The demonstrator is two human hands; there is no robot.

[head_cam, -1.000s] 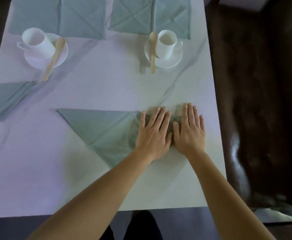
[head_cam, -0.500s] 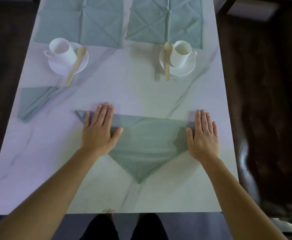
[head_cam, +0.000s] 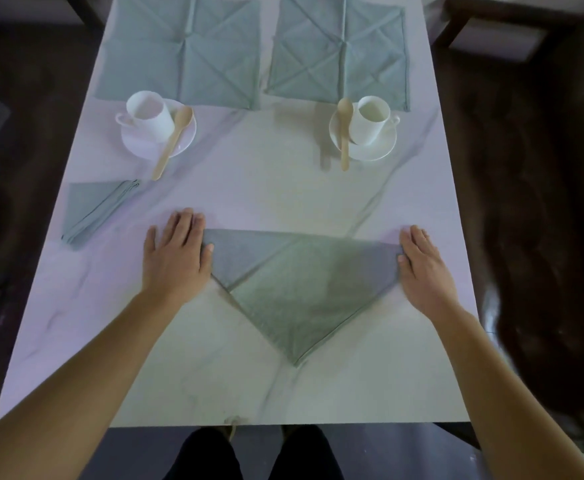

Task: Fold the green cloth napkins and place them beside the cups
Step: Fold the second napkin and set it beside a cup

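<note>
A green napkin (head_cam: 301, 282) folded into a triangle lies flat on the white marble table (head_cam: 249, 188), its point toward me. My left hand (head_cam: 176, 252) lies flat on its left corner, fingers straight. My right hand (head_cam: 422, 265) rests flat at its right corner. A folded green napkin (head_cam: 93, 209) lies at the left edge, below the left cup (head_cam: 148, 114). The right cup (head_cam: 370, 119) stands on its saucer at the far right. Two unfolded green napkins (head_cam: 179, 50) (head_cam: 339, 53) are spread flat at the far end.
Each cup sits on a white saucer (head_cam: 186, 140) (head_cam: 384, 147) with a wooden spoon (head_cam: 172, 143) (head_cam: 344, 133) leaning on it. A dark brown sofa (head_cam: 532, 202) runs along the table's right side. A chair (head_cam: 498, 29) stands at the far right.
My hands started side by side on the napkin's right part, then spread apart. The left hand slid out to the left corner, the right to the right corner, smoothing the triangle.
</note>
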